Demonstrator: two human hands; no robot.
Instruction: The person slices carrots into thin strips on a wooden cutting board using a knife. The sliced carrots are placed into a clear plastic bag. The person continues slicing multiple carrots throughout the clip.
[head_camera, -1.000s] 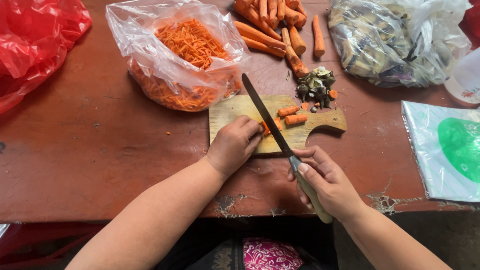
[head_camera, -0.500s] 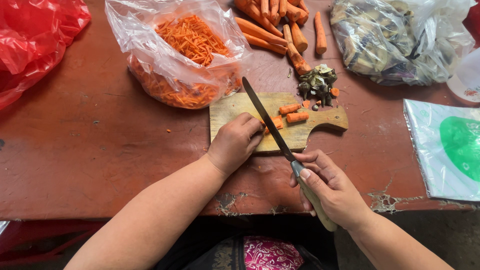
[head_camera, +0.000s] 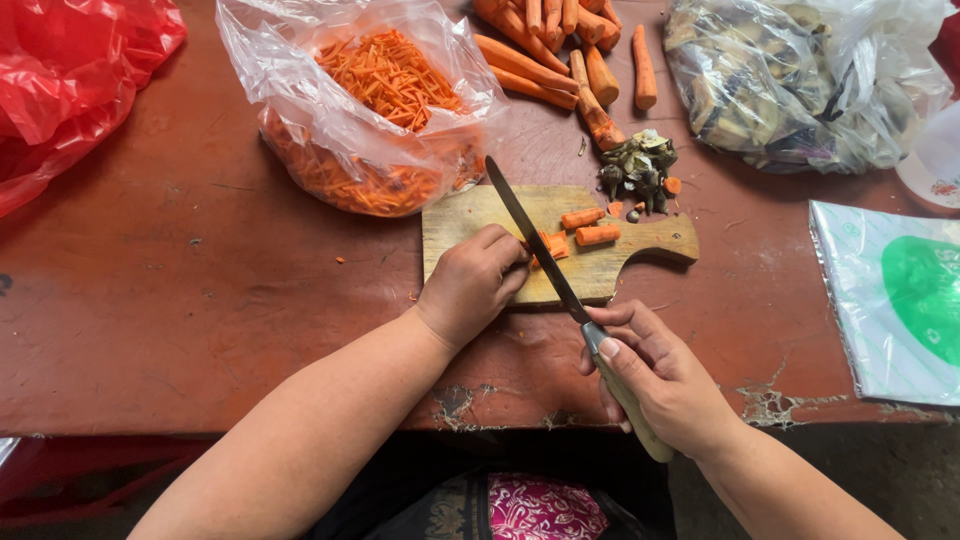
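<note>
Two hands at work, left hand (head_camera: 472, 285) pinning carrot piece (head_camera: 548, 245), right hand (head_camera: 655, 375) gripping knife (head_camera: 535, 250), wooden board (head_camera: 600, 275) beneath

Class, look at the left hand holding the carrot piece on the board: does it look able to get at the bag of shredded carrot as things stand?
Probably yes. The left hand rests on the cutting board, and the open bag of shredded carrot lies just beyond it with bare table between; the knife lies to its right.

One wooden cutting board (head_camera: 590, 262) and one long knife (head_camera: 532, 243) are counted at frame centre, with three cut carrot pieces (head_camera: 590, 226) seen on the board. Two clear plastic bags are noted, one of shredded carrot (head_camera: 375, 110) at upper centre and one of dark vegetables (head_camera: 790, 80) at upper right. One red plastic bag (head_camera: 70, 75) is recorded at upper left; the whole carrots (head_camera: 570, 45) at top centre overlap too much for a firm count.
</note>
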